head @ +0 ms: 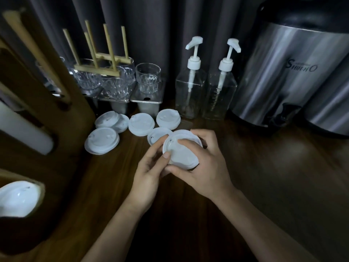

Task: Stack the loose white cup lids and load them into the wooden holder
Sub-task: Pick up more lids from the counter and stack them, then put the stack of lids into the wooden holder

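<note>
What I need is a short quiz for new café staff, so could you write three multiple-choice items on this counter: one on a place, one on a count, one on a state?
1. Where do the clear glass pump bottles stand?
A) just left of the steel drinks urn
B) inside a wooden holder
C) on top of the urn

2. How many pump bottles are there?
A) one
B) two
C) four

3. What is the state of the white plastic cup lid at the centre?
A) flat on the table, untouched
B) held by both hands
C) slotted into a holder

Answers:
1 A: they stand on the table beside the urn's left flank.
2 B: two white pump heads rise side by side.
3 B: the left hand and right hand grip its rim, fingers curled.
</note>
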`<state>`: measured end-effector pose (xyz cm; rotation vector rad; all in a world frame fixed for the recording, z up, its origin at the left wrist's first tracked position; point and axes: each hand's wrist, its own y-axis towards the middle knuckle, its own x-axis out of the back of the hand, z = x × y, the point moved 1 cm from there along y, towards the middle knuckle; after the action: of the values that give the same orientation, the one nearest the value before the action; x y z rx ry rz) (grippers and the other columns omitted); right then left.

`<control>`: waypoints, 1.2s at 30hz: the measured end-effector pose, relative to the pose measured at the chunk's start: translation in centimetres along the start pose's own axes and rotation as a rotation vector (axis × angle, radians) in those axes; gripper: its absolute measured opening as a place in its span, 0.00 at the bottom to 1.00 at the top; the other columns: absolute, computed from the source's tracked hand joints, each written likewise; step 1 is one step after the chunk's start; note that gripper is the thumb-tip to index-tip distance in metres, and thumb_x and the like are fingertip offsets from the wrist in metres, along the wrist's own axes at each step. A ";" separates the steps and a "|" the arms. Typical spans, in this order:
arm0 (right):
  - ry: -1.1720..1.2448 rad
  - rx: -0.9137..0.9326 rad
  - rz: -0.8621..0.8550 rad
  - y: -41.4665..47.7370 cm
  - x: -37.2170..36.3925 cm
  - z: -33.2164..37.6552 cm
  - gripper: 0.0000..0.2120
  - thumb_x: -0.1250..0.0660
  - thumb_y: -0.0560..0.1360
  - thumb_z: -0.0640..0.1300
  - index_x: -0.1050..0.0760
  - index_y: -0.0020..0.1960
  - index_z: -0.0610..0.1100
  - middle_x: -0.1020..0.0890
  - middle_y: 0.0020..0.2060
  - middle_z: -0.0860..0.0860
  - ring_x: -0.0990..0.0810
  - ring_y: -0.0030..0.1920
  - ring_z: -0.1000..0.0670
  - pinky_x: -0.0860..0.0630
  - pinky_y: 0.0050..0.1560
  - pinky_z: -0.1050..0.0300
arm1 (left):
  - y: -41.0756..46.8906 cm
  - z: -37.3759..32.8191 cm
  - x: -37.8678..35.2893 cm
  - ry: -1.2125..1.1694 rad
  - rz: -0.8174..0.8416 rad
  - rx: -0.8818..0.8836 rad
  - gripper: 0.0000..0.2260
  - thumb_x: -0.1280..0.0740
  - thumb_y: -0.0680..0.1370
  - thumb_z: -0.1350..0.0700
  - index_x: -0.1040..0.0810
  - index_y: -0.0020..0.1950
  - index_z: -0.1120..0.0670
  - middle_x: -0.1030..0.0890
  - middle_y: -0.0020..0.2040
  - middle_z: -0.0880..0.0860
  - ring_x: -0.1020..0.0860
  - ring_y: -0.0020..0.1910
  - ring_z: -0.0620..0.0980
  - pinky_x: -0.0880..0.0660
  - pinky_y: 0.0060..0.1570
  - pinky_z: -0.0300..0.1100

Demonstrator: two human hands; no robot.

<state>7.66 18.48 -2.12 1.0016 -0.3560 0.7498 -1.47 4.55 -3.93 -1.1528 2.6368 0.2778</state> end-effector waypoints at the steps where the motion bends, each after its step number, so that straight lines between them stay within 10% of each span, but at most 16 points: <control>1: 0.001 -0.003 0.011 -0.2 -0.1 0.3 0.31 0.22 0.67 0.65 0.19 0.63 0.47 0.28 0.63 0.51 0.26 0.62 0.57 0.18 0.53 0.58 | -0.5 -0.1 0.2 0.005 -0.002 -0.003 0.20 0.35 0.82 0.55 0.25 0.75 0.52 0.20 0.70 0.54 0.21 0.70 0.55 0.20 0.64 0.52; 12: 0.113 0.009 0.068 -2.3 -3.7 1.9 0.40 0.21 0.65 0.68 0.22 0.68 0.44 0.31 0.65 0.49 0.26 0.65 0.51 0.18 0.57 0.55 | -3.6 -2.0 3.3 0.155 -0.060 0.043 0.21 0.33 0.83 0.54 0.27 0.76 0.52 0.20 0.70 0.51 0.22 0.71 0.49 0.22 0.64 0.44; 19: 0.276 -0.049 -0.040 -3.6 -4.7 2.8 0.13 0.31 0.80 0.51 0.18 0.53 0.41 0.27 0.63 0.47 0.21 0.55 0.55 0.22 0.57 0.60 | -6.4 -3.3 4.5 0.153 -0.193 0.089 0.18 0.34 0.80 0.50 0.24 0.69 0.54 0.14 0.58 0.51 0.16 0.61 0.55 0.18 0.59 0.54; 26: 0.481 -0.296 0.048 -2.8 -4.0 6.2 0.15 0.26 0.75 0.54 0.29 0.54 0.50 0.20 0.54 0.55 0.19 0.57 0.52 0.18 0.52 0.50 | -8.8 -5.9 6.1 0.248 -0.213 0.027 0.14 0.38 0.84 0.56 0.22 0.69 0.52 0.14 0.60 0.46 0.17 0.62 0.47 0.19 0.54 0.39; 36: 0.680 -0.435 0.222 -1.1 -4.2 13.7 0.06 0.26 0.79 0.43 0.17 0.55 0.51 0.12 0.48 0.57 0.14 0.52 0.57 0.20 0.51 0.64 | -13.2 -13.3 10.2 0.731 -0.189 -0.045 0.18 0.35 0.80 0.43 0.21 0.70 0.42 0.17 0.60 0.34 0.22 0.62 0.31 0.24 0.57 0.26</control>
<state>6.36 4.67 1.69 0.2634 -0.0263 1.1058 -0.40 -14.91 4.66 -1.7746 3.0801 -0.1611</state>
